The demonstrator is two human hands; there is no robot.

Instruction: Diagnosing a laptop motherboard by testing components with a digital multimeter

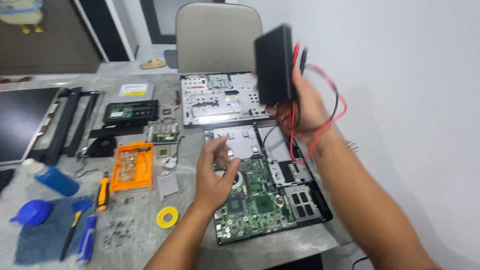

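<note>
Head view: opened black laptop base with green circuit board (260,200) on grey desk (145,235).
Right hand (305,107): grip closed on black rectangular meter (274,65), red and black leads (325,115), raised above board.
Left hand (215,172): fingers loosely spread, empty, over board.
Step judged: probing pending; leads need separating.

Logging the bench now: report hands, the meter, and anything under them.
Right hand raised, grip shut on black multimeter, red and black leads dangling. Left hand open, hovering over green motherboard. Open laptop chassis beneath both.
</note>
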